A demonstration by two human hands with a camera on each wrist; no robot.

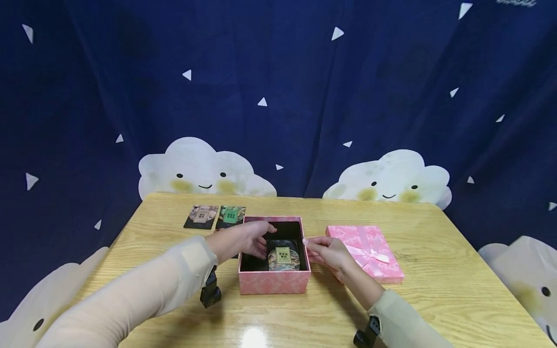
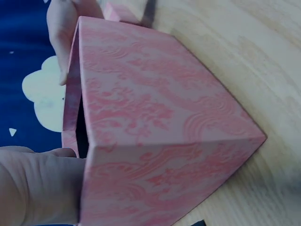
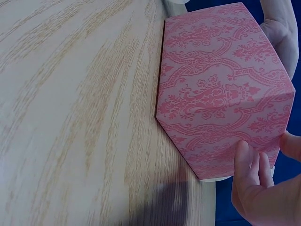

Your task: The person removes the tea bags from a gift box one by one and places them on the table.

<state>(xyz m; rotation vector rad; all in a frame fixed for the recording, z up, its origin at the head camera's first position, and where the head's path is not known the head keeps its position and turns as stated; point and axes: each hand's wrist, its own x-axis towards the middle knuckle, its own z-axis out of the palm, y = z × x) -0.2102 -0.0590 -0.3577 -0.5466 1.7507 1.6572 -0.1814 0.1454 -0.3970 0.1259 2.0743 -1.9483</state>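
One lidless pink box (image 1: 275, 282) stood upright on a wood-grain table (image 1: 435, 241), a person's right hand (image 1: 329, 251) pinching its right wall at the rim, thumb over the edge and bent fingers against the outside. The left hand (image 1: 251, 237) reached over the left wall into the box, fingers loosely bent and a little apart; whether they had hold of anything could not be told. A packet with a yellow label (image 1: 284, 258) lay inside, toward the near right, just beside the left fingertips. Beyond the box's left side, a beige-labeled packet (image 1: 201, 217) and a green-labeled packet (image 1: 230, 216) lay on the table; to the right, near the right hand, sat a ribboned pink lid (image 1: 370, 256).

The reach, by all appearances, called for a steady but light pinch from the right hand, since a hard squeeze could have bowed the thin wall. The left wrist was best kept above the rim, so as not to drag the box, with the fingers working flat and clear of the yellow label's packet to avoid creasing or shoving it.

Much went unseen. The left hand covered part of the box's dark interior, and the wrist views showed only its patterned outer walls. A dark edge peeking out at the box's left side, below the left forearm, was too slight to identify, and the print on the labels was too small to read.
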